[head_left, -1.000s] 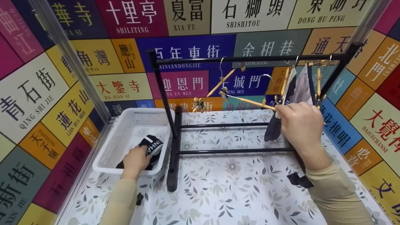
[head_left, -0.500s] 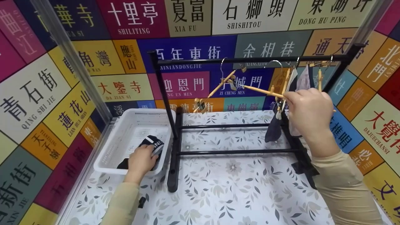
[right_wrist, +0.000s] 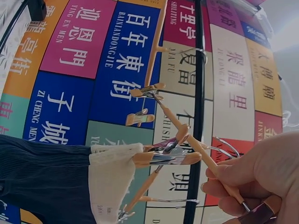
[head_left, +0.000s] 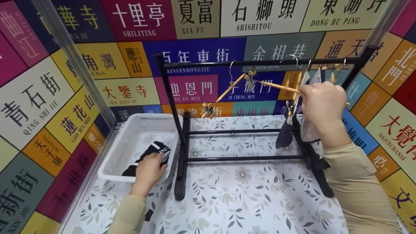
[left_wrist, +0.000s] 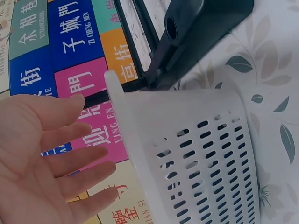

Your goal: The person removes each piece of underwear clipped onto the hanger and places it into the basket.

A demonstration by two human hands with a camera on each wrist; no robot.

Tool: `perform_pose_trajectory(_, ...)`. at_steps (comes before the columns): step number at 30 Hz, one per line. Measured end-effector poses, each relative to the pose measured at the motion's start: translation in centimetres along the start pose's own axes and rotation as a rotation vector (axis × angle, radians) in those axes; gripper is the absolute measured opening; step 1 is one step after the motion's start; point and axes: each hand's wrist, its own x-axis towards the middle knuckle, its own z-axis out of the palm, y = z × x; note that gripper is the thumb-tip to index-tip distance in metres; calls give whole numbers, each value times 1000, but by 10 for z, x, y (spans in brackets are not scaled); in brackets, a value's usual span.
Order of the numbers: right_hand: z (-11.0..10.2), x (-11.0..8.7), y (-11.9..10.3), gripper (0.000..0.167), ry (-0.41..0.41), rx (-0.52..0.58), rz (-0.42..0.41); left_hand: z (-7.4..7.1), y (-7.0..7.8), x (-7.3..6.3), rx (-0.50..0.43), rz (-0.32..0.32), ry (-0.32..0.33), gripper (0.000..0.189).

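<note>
My right hand (head_left: 325, 102) grips a wooden clip hanger (head_left: 279, 86) by one end of its bar, thumb and fingers pinching it in the right wrist view. The hanger's metal hook overlaps the rack's top rail (head_left: 208, 63), and no cloth hangs from its visible clip. Close by, a dark garment with a cream waistband (right_wrist: 112, 179) hangs from another clip hanger. My left hand (head_left: 150, 170) is over the front of the white basket (head_left: 109, 162), near black clothing with white lettering (head_left: 156, 148). In the left wrist view its fingers are spread and hold nothing.
One more clip hanger (head_left: 230, 87) hangs tilted at the rail's left. Garments and another hanger crowd its right end, partly behind my right hand. The rack's black foot (head_left: 180, 175) stands right beside the basket. Printed panels close in the back and sides.
My right hand has raised the clip hanger, bringing its hook from below the rail up to rail height. My left hand has drifted right and toward me, away from the black clothing.
</note>
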Motion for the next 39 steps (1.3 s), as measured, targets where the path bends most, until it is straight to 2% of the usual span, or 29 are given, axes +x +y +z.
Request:
perform_pose_trajectory(7, 5, 13, 0, 19, -39, -22, 26, 3, 9, -5, -19, 61, 54, 38)
perform_pose_trajectory(17, 12, 25, -3, 17, -20, -30, 15, 8, 20, -10, -12, 98, 60, 38)
perform_pose_trajectory(26, 15, 35, -11, 16, -95, -58, 21, 19, 29, -9, -34, 129, 66, 39)
perform_pose_trajectory(33, 19, 36, -17, 14, -47, -42, -14, 27, 41, -8, -31, 135, 69, 43)
perform_pose_trajectory(39, 21, 35, -24, 14, -73, -42, -21, 34, 50, -6, -30, 171, 75, 46)
